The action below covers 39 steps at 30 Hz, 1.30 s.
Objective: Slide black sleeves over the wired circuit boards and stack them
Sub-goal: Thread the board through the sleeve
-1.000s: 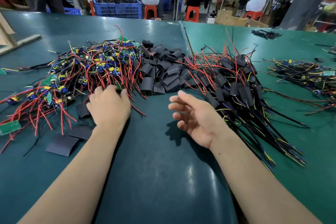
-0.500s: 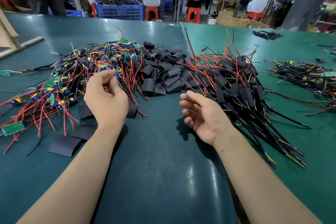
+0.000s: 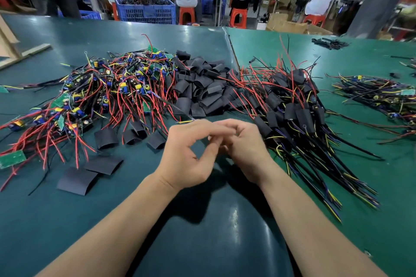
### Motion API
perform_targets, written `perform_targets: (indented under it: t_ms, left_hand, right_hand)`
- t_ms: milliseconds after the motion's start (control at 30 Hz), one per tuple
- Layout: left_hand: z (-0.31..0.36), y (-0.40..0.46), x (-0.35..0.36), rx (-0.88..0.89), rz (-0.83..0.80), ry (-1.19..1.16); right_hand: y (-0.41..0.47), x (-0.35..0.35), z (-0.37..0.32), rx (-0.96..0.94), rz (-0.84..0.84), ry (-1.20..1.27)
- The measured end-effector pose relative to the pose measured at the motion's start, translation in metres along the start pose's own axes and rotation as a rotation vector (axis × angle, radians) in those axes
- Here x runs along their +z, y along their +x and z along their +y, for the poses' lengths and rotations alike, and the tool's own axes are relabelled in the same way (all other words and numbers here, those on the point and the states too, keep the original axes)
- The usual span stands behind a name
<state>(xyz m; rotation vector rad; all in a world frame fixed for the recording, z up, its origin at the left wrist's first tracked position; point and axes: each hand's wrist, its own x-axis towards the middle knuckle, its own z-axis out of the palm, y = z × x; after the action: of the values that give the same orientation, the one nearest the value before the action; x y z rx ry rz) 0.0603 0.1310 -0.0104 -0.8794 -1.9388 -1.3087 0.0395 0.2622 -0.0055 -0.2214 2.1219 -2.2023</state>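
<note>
Left hand [image 3: 186, 159] and right hand [image 3: 244, 141] met at centre above the tabletop [image 3: 202, 243], fingertips touching, fingers curled; anything pinched between them too blurred to tell. Heap of bare wired circuit boards [image 3: 108, 87] lying far left. Pile of black sleeves [image 3: 200, 90] at far centre, just beside the boards. Stack of sleeved boards [image 3: 290, 105] to the right, wires trailing toward the near edge. Several loose flat sleeves [image 3: 77, 180] lying near left of the hands.
</note>
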Motion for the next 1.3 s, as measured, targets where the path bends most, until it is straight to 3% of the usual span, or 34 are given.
perform_targets:
  t_ms: [100, 200, 267, 367, 467, 600, 767, 867, 1000, 1200, 1300]
  left_hand:
    - [-0.002, -0.001, -0.002, -0.065, 0.074, -0.026]
    - [-0.012, -0.002, 0.0, -0.292, 0.084, 0.067]
    - [-0.015, -0.001, 0.004, -0.497, 0.051, 0.025]
    - [-0.014, 0.008, 0.004, -0.757, 0.12, -0.192]
    - [-0.015, 0.017, 0.0, -0.827, 0.247, -0.4]
    - [-0.015, 0.019, -0.005, -0.982, 0.228, -0.614]
    - [-0.019, 0.02, -0.011, -0.98, 0.267, -0.927]
    - [-0.018, 0.02, -0.016, -0.935, 0.163, -0.991]
    - [-0.02, 0.018, -0.014, -0.899, 0.036, -0.873]
    - [-0.021, 0.01, -0.007, -0.802, 0.037, -0.713]
    - [-0.021, 0.011, -0.008, -0.728, 0.136, -0.374]
  right_hand:
    - [0.007, -0.005, -0.003, -0.1, 0.211, 0.069]
    - [0.012, -0.013, -0.012, -0.143, 0.332, 0.339]
    - [0.011, -0.016, -0.016, -0.127, 0.311, 0.473]
    - [0.007, -0.014, -0.019, -0.068, 0.233, 0.487]
    - [0.005, -0.013, -0.019, -0.02, 0.151, 0.429]
    - [0.003, -0.013, -0.017, -0.015, -0.017, 0.368]
    - [0.002, -0.015, -0.015, 0.005, -0.17, 0.389]
    - [0.001, -0.012, -0.013, 0.102, -0.207, 0.293]
    - [0.002, -0.011, -0.015, 0.268, -0.207, 0.262]
    - [0.0, -0.01, -0.012, 0.127, -0.244, 0.258]
    - [0.001, -0.013, -0.014, 0.139, -0.174, 0.216]
